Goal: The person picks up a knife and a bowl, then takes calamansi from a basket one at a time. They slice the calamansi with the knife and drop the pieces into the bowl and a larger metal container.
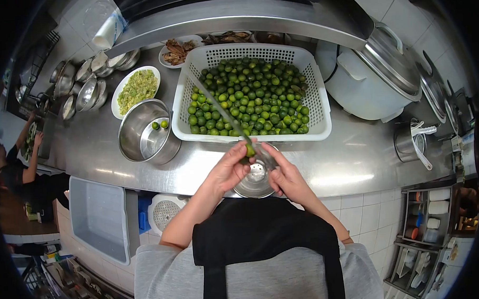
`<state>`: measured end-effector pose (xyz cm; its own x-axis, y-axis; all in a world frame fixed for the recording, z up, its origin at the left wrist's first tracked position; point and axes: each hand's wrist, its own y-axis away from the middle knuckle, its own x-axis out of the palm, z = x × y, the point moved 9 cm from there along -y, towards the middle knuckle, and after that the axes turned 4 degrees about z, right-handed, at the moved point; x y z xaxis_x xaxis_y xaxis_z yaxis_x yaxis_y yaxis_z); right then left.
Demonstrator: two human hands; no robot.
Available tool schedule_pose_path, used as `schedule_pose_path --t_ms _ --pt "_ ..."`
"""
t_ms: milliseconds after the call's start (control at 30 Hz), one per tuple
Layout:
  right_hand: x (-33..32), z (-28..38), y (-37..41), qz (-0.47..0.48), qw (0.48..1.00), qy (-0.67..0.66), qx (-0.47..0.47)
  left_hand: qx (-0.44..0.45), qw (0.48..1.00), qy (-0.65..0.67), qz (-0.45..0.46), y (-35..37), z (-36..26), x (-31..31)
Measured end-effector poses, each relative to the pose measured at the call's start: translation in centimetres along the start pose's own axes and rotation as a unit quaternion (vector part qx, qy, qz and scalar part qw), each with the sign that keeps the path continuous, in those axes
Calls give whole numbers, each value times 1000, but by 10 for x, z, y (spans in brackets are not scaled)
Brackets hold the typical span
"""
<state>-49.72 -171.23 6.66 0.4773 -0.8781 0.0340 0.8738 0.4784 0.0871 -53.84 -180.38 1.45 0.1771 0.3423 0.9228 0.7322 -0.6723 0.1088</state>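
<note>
Pinched in the fingertips of my left hand [230, 168] is a small green citrus fruit [250, 150], like a calamansi. My right hand [289, 180] is closed around the handle of a knife [219, 109], its long blade pointing up and left past the fruit. Below both hands sits a small metal bowl [255, 187] with a few dark specks inside, partly hidden by my fingers. Just beyond, a white perforated basket [323, 126] holds many loose green citrus fruits [248, 99]. On the left, a steel pot [131, 145] contains two whole fruits [160, 125].
A white oval dish [116, 106] of chopped green food lies behind the pot. To the right stand a large lidded pot [374, 87] and a small pot [406, 143] with utensils. A grey tub [99, 217] is below the counter edge. Another person [26, 162] works far left.
</note>
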Motion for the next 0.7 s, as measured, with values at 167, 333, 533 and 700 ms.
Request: schedule_pose_path --t_ms 167,333,533,700 --pt "7 -1 -6 -11 991 131 2 35 993 -50 -98 14 16 -17" --pt "9 -1 -7 -38 981 186 -47 53 985 -98 -134 24 14 -20" --pt "7 -23 -9 -50 997 61 -1 120 976 -117 -143 23 17 -30" --pt "9 -37 -12 -32 999 -43 7 108 971 -146 -154 22 15 -32"
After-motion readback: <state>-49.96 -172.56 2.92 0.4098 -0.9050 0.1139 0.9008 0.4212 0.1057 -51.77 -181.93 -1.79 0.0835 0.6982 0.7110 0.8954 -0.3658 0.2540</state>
